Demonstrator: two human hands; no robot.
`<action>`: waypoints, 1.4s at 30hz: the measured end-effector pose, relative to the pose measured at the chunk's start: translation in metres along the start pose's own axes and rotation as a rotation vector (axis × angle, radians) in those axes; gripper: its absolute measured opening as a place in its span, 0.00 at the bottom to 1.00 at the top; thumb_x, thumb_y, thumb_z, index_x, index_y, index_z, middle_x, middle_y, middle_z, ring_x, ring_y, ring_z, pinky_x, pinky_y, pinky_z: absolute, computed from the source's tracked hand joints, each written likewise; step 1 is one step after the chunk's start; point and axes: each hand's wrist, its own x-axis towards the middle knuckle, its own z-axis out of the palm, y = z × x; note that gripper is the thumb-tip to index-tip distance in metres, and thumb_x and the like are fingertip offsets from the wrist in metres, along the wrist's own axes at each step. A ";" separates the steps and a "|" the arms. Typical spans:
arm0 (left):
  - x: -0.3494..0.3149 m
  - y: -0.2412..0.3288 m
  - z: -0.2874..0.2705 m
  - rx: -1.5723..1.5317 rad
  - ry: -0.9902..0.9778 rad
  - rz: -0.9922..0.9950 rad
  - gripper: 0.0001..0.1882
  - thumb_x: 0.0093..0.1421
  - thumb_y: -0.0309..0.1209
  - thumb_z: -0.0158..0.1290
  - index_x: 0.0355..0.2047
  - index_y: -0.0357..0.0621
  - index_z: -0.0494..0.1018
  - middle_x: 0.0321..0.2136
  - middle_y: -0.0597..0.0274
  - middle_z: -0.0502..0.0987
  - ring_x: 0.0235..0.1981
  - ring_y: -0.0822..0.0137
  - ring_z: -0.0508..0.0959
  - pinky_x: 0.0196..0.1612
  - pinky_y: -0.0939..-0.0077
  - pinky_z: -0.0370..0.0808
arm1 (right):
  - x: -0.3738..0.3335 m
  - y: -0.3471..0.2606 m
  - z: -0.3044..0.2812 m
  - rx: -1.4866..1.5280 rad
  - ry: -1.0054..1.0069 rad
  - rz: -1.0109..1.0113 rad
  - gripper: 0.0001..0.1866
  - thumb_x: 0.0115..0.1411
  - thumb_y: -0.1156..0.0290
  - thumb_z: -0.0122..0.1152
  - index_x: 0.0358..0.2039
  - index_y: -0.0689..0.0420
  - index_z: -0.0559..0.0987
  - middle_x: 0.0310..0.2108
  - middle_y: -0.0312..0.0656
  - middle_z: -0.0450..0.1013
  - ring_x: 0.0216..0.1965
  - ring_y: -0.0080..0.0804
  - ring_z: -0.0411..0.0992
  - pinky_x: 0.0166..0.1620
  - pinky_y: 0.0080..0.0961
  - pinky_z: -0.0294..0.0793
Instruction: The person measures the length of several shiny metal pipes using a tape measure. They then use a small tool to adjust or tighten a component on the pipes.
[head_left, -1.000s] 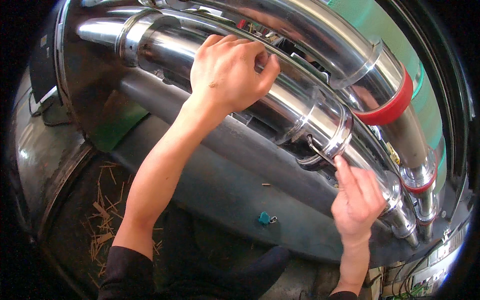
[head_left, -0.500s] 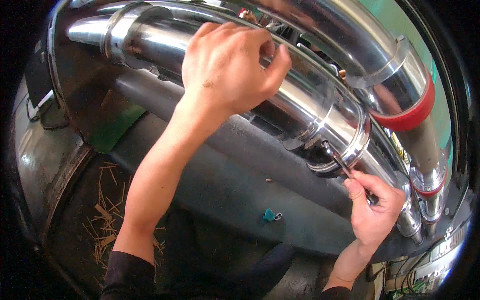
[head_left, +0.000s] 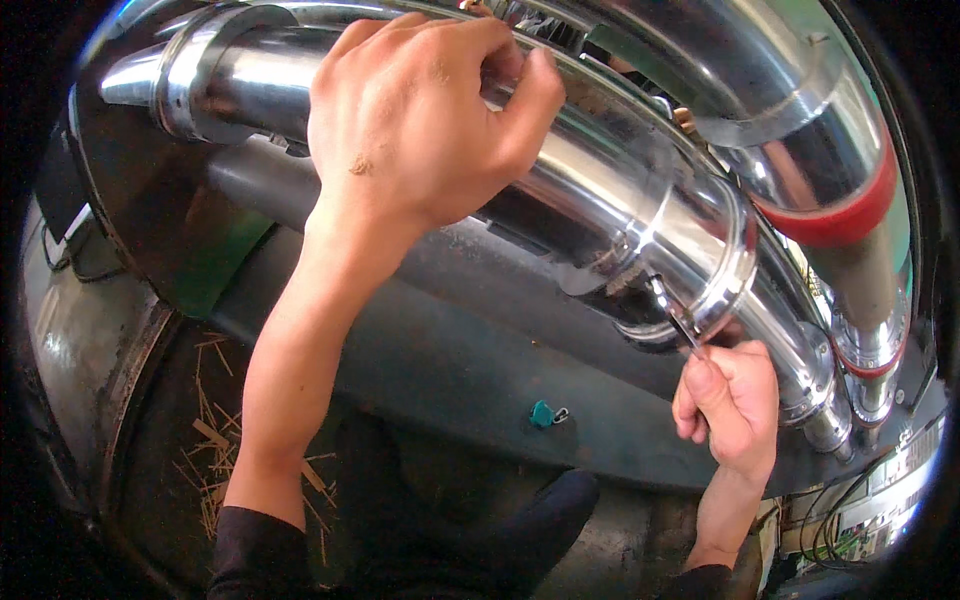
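Observation:
A large polished metal pipe (head_left: 590,185) runs from the upper left down to the right. My left hand (head_left: 420,110) lies over it with the fingers curled past its far side, fingertips hidden, and the thumb bent toward the index finger. Lower right, my right hand (head_left: 732,400) is closed round a slim metal wrench (head_left: 682,322). The wrench's shiny head meets the underside of the pipe near a ring-shaped metal clamp (head_left: 735,275); the fastener there is too small to make out.
Another chrome pipe (head_left: 790,110) with a red band (head_left: 835,215) curves down at the right. Below is a dark metal ledge (head_left: 470,350) with a small teal item and metal clip (head_left: 545,413). Thin wooden sticks (head_left: 212,455) litter the floor at lower left.
My right hand has turned at the wrist and swung slightly down and left, still gripping the wrench. The left hand appears a little farther left and higher, while the whole view has shifted somewhat.

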 end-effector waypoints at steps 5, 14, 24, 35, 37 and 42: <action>0.002 0.016 -0.004 -0.059 -0.058 -0.149 0.19 0.61 0.47 0.56 0.32 0.44 0.83 0.25 0.52 0.81 0.28 0.48 0.81 0.38 0.62 0.75 | -0.012 0.026 0.014 0.242 0.001 -0.108 0.29 0.69 0.53 0.56 0.15 0.59 0.70 0.10 0.35 0.66 0.10 0.20 0.62 0.16 0.19 0.56; 0.004 0.011 -0.006 -0.074 -0.022 0.017 0.10 0.61 0.36 0.56 0.27 0.45 0.80 0.25 0.61 0.80 0.30 0.57 0.79 0.42 0.64 0.71 | 0.001 0.018 0.005 -0.282 0.203 -0.409 0.14 0.68 0.65 0.61 0.25 0.56 0.77 0.18 0.42 0.73 0.19 0.43 0.75 0.25 0.37 0.73; 0.019 0.031 -0.031 -0.456 -0.079 -0.104 0.07 0.60 0.31 0.58 0.33 0.41 0.81 0.29 0.58 0.82 0.37 0.62 0.81 0.49 0.67 0.72 | -0.010 0.039 -0.065 -0.725 0.658 -0.599 0.10 0.60 0.65 0.67 0.27 0.57 0.79 0.24 0.41 0.71 0.27 0.43 0.73 0.30 0.37 0.72; 0.116 0.168 -0.001 -0.085 -0.289 0.472 0.26 0.59 0.46 0.55 0.54 0.45 0.78 0.38 0.46 0.82 0.40 0.43 0.81 0.48 0.54 0.76 | 0.003 0.055 -0.059 -0.610 0.741 -0.246 0.18 0.71 0.58 0.54 0.29 0.57 0.76 0.25 0.49 0.77 0.28 0.53 0.78 0.32 0.46 0.76; 0.127 0.167 0.001 -0.061 -0.397 0.409 0.26 0.59 0.46 0.54 0.54 0.47 0.78 0.38 0.45 0.82 0.44 0.45 0.81 0.50 0.54 0.76 | 0.002 0.057 -0.060 -0.617 0.732 -0.265 0.18 0.72 0.58 0.53 0.28 0.57 0.76 0.24 0.49 0.77 0.27 0.53 0.77 0.31 0.46 0.76; 0.194 0.145 0.020 -0.029 -0.927 0.549 0.17 0.66 0.29 0.47 0.52 0.45 0.79 0.55 0.51 0.78 0.56 0.48 0.77 0.61 0.62 0.72 | 0.002 0.055 -0.057 -0.606 0.771 -0.297 0.19 0.72 0.58 0.53 0.28 0.57 0.76 0.23 0.48 0.76 0.26 0.52 0.77 0.31 0.46 0.76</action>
